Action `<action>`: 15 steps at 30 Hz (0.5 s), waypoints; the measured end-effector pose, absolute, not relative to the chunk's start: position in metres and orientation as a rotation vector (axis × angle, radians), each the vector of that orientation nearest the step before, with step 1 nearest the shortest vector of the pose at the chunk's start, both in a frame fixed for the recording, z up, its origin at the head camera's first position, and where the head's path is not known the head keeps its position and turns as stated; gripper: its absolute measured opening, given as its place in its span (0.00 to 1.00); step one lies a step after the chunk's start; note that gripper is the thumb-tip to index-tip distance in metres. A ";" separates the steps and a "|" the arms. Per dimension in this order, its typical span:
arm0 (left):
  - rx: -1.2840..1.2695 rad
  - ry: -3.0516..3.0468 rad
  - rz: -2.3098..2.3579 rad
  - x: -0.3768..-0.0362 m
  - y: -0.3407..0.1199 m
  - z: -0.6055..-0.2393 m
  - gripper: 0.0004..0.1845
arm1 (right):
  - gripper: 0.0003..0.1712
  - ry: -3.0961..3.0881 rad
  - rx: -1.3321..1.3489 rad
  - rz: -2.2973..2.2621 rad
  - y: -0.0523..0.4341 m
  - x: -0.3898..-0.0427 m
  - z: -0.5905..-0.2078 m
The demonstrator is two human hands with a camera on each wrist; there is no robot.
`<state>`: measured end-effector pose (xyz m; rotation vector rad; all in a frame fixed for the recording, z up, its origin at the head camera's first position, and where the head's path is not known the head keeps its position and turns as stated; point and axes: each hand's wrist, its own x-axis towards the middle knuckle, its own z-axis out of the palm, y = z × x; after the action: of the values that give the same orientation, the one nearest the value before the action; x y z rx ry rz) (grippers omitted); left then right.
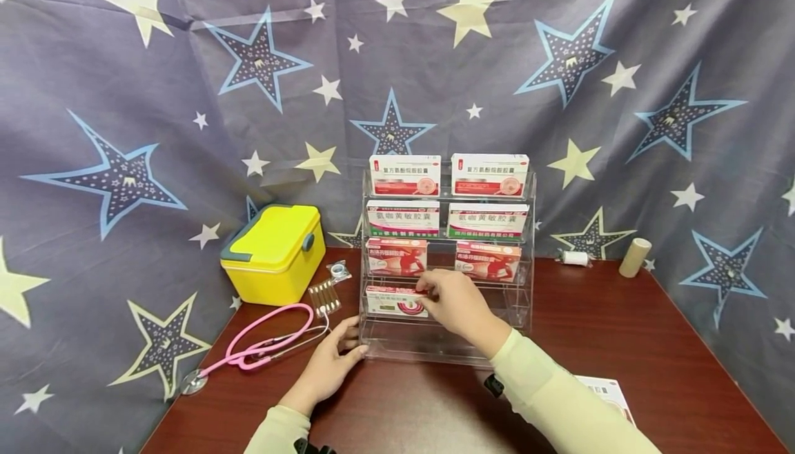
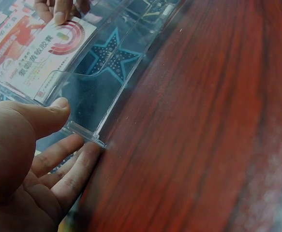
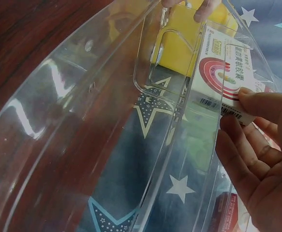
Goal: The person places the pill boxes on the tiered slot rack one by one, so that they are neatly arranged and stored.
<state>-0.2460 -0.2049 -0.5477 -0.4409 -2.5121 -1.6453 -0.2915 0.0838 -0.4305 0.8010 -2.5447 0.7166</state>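
A clear tiered display rack (image 1: 428,343) stands on the table and holds white and red medicine boxes. My right hand (image 1: 456,302) pinches the right end of a white medicine box with a red ring print (image 1: 391,302), which sits at the left of the rack's fourth tier from the top. In the right wrist view the thumb (image 3: 261,104) lies on that box's printed face, with fingers behind it. My left hand (image 1: 329,364) holds the rack's lower left corner. The left wrist view shows its thumb (image 2: 49,116) in front of that corner and fingers beyond it.
A yellow lidded box (image 1: 273,254) stands left of the rack, near a pink stethoscope (image 1: 248,354) and a pack of cotton swabs (image 1: 325,297). Another white box (image 1: 611,395) lies partly behind my right sleeve. A white roll (image 1: 575,258) and tan roll (image 1: 635,258) are back right.
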 end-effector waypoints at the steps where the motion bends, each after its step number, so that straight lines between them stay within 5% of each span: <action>1: -0.434 -2.517 -1.644 -0.246 -0.205 -0.547 0.30 | 0.09 -2.542 0.802 0.714 0.084 -0.292 -0.430; 15: -0.428 -2.509 -1.666 -0.245 -0.204 -0.545 0.29 | 0.10 -2.546 0.805 0.755 0.084 -0.290 -0.430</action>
<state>-0.2446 -0.2039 -0.5450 -0.4279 -2.5089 -1.6663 -0.2895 0.0837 -0.4297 0.8047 -2.5461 0.7548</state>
